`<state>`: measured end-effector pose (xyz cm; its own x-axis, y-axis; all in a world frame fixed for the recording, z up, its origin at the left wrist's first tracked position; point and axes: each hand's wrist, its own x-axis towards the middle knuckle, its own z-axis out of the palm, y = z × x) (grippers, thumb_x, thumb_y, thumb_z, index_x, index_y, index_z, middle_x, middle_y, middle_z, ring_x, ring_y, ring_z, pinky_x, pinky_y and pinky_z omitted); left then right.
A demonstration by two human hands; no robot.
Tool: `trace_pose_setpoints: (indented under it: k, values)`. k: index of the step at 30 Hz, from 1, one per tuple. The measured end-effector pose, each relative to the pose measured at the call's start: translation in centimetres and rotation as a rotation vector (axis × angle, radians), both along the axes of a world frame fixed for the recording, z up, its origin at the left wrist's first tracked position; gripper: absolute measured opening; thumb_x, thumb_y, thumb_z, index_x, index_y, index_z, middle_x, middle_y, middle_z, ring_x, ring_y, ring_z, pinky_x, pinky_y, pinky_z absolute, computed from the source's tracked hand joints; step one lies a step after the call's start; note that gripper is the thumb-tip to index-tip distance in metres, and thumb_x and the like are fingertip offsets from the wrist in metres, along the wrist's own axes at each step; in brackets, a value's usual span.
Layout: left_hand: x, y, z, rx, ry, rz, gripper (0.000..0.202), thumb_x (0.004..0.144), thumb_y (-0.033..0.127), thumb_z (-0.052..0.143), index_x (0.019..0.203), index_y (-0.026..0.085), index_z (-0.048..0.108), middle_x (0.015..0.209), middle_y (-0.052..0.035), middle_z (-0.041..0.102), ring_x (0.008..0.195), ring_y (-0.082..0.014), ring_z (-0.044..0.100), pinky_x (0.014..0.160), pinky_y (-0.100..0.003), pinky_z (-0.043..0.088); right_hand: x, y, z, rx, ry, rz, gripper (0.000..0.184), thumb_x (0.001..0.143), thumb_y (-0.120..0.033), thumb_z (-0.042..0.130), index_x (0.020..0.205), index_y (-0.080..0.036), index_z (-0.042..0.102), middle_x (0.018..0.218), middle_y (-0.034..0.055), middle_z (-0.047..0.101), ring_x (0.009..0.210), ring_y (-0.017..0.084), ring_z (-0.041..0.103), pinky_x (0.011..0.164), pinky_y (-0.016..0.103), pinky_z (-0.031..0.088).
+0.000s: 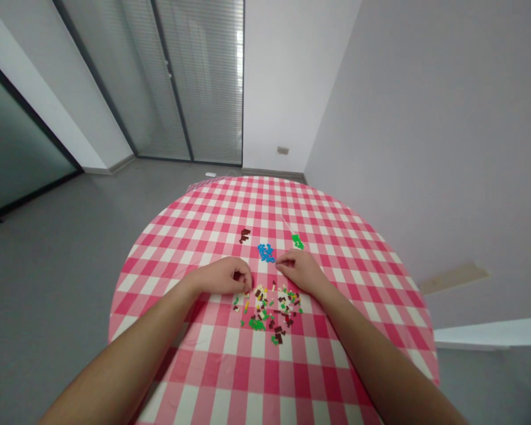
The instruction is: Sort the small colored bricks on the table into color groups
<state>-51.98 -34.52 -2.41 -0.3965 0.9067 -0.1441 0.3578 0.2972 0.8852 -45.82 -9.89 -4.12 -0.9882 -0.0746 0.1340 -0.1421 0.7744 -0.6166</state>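
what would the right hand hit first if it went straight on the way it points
The right hand would probably meet the small blue plastic bricks first, just ahead of it on the pink-and-white checked tablecloth, though its height above the cloth is hard to judge.

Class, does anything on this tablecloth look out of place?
Plastic bricks lie scattered in a mixed-colour heap on the pink checked tablecloth, while blue bricks, green bricks and brown bricks sit apart in single-colour piles.

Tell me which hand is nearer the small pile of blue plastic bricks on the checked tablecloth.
Right. The right hand has its fingertips close by the pile's lower right edge of small blue plastic bricks. The left hand lies farther off, below and left of the pile.
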Motion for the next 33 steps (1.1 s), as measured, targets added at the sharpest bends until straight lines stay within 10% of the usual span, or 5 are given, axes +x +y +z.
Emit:
trace_pose_setpoints:
  k: [24, 33]
  values:
    - [-0.1, -0.1, -0.1, -0.005, 0.006, -0.009, 0.021, 0.068, 0.008, 0.054, 0.076, 0.014, 0.072, 0.077, -0.0039, 0.069, 0.071, -0.0148, 0.06, 0.069, -0.026, 0.046, 0.9, 0.2, 0.6, 0.183, 0.018, 0.177, 0.026, 0.092, -0.02, 0.054, 0.104, -0.017, 0.076, 0.091, 0.0085, 0.072, 0.085, 0.019, 0.064, 0.077, 0.03, 0.046]
    - [-0.1, -0.1, -0.3, 0.006, 0.004, -0.011, 0.023, 0.067, 0.006, 0.053, 0.077, 0.015, 0.072, 0.079, -0.0032, 0.07, 0.068, -0.0137, 0.06, 0.065, -0.024, 0.045, 2.0, 0.6, 1.9, 0.035, -0.067, 0.27, 0.023, 0.089, -0.02, 0.054, 0.093, -0.018, 0.076, 0.089, 0.0066, 0.075, 0.078, 0.018, 0.065, 0.071, 0.028, 0.047]
